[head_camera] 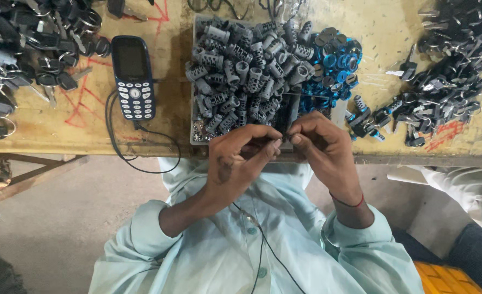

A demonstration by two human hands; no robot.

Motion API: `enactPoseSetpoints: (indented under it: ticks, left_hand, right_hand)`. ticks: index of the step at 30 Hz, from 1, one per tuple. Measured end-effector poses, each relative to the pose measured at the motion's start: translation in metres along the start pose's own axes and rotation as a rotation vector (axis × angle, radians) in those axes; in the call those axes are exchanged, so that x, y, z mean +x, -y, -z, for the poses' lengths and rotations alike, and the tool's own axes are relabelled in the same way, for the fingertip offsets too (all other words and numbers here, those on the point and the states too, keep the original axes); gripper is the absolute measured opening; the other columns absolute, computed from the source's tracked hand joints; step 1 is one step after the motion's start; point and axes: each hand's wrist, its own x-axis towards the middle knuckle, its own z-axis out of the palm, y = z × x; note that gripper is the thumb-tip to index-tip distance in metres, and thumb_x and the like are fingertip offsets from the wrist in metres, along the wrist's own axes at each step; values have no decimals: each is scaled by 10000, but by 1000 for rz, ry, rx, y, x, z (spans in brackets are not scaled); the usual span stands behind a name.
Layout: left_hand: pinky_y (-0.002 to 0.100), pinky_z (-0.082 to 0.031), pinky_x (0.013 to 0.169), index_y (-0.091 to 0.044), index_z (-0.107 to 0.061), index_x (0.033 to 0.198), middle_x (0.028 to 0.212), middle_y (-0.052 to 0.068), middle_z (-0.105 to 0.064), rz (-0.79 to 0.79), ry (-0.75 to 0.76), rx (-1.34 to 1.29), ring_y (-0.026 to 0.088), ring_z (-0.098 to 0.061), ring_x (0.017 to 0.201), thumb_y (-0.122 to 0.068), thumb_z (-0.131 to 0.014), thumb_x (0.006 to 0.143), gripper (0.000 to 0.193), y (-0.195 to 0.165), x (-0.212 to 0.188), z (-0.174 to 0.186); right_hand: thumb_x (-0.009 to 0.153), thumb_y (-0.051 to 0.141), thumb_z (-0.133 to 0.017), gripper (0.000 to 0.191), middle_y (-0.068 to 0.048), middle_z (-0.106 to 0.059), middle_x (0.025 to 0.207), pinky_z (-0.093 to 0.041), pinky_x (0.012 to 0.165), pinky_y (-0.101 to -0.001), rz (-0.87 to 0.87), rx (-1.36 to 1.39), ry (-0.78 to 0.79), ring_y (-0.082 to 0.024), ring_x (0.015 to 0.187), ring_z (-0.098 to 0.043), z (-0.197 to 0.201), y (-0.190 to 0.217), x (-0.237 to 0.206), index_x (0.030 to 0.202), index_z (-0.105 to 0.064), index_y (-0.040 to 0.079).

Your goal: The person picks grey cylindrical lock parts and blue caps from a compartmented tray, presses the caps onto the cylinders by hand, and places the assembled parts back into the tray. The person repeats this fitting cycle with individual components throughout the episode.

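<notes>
Both hands meet at the near edge of the worktop [61,133]. The left hand [238,160] and right hand [325,149] pinch a small dark part [284,139] between their fingertips, seemingly a lock piece, just below the tray [194,136] of grey lock cylinders [241,71].

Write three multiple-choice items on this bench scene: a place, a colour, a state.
1. Where does the phone lie? A left of the grey cylinders B right of them C on the floor
2. The rings beside the cylinders are: A red B blue C yellow
3. The left hand and right hand are: A flat on the table B far apart C together, fingers pinching a small part
A, it lies at the cylinders' left; B, the pile is blue; C, fingertips meet.
</notes>
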Motion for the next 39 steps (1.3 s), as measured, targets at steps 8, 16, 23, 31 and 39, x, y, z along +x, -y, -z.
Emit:
enactPoseSetpoints:
  ticks: [8,16,23,31,39]
  left_hand:
    - [223,-618,712,-3,-723,1074,919,51,-757,-28,-1,23,67,-732,809,-68,-711,977,118,3,6,-2]
    - [238,-637,760,-5,-728,1127,982,81,-783,-91,-28,72,101,-772,866,-56,-707,988,150,2,5,-2]
    - [245,-628,783,-7,-724,1146,1010,97,-771,-223,-56,130,124,-768,900,4,-714,993,154,5,7,-4]
    - [300,-630,846,-14,-694,1204,1109,127,-741,-511,39,309,231,-768,995,106,-687,958,274,7,9,9]
    - [299,-625,775,-21,-665,1187,1043,87,-731,-491,-57,452,208,-761,926,76,-747,941,277,-1,-1,4]
  right_hand:
    - [1033,-4,-661,65,-60,-613,1127,-504,815,-231,165,-88,46,-97,1006,-601,2,3,4,1091,-677,-28]
    - [1059,11,-619,73,-57,-581,1159,-494,749,-218,114,104,49,-69,897,-579,-5,-2,2,1127,-628,-11]
    - [1085,34,-592,66,-58,-573,1152,-490,699,-226,126,168,40,-60,833,-563,-11,-6,1,1140,-599,-2]
    - [1079,16,-579,77,-58,-566,1125,-500,712,-245,71,142,55,-89,841,-599,-15,5,-2,1153,-586,-4]
    - [1011,-26,-693,263,-63,-610,1148,-529,713,-279,398,-327,-41,-127,872,-626,-15,11,-9,1201,-537,68]
